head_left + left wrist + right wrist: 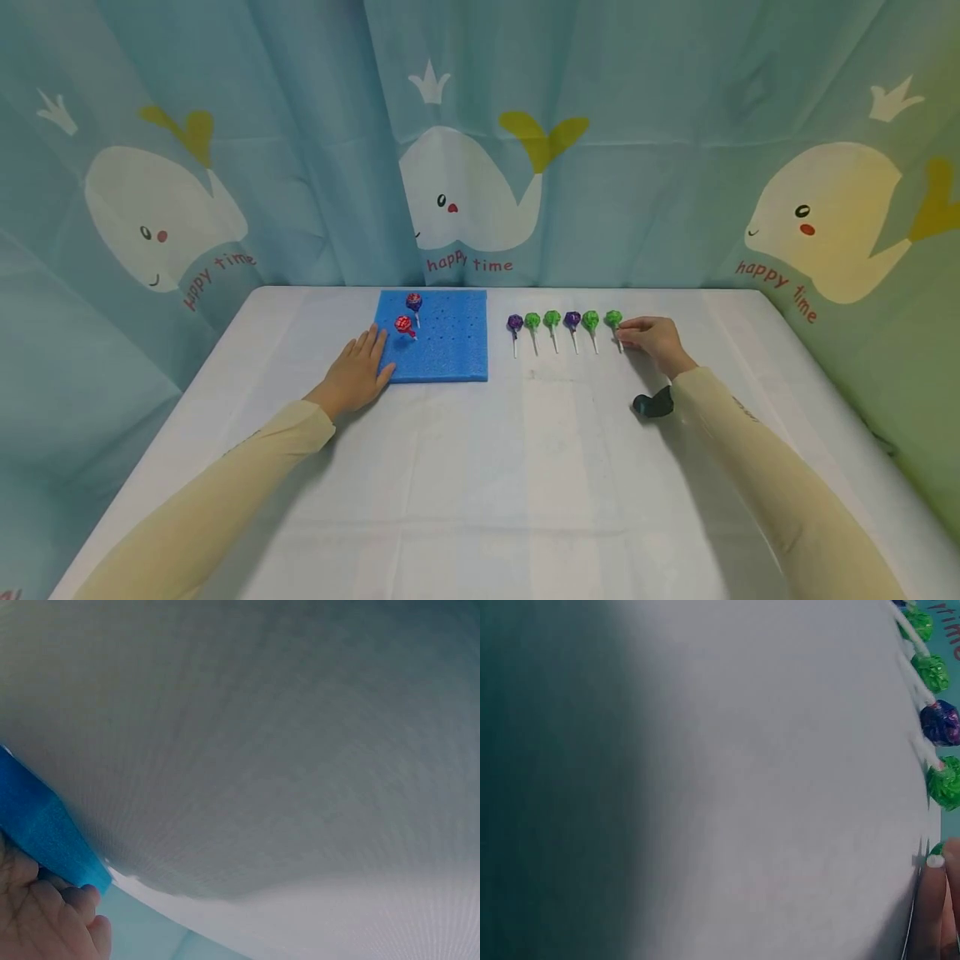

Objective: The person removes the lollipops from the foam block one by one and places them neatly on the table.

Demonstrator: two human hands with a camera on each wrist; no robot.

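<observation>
My left hand (pixel 352 375) rests on the left edge of a blue foam board (pixel 457 358), its fingers straight. The left wrist view shows the board's side (pixel 52 832) beside the fingers. Two wrapped lollipops stand in the board: a red one (pixel 405 324) and a purple-and-red one (pixel 414 302). My right hand (pixel 654 340) pinches the rightmost green lollipop (pixel 613 318) by its stick, at the right end of a row. In the right wrist view, the fingers (pixel 931 900) largely hide that lollipop.
Left of the right hand, more lollipops lie in the row, green (pixel 591 320) and purple (pixel 573 320), sticks toward me. A small dark object (pixel 652 404) shows beside the right sleeve. Rows of small holes mark the board. A whale-print curtain (pixel 637 208) hangs behind the white table (pixel 480 483).
</observation>
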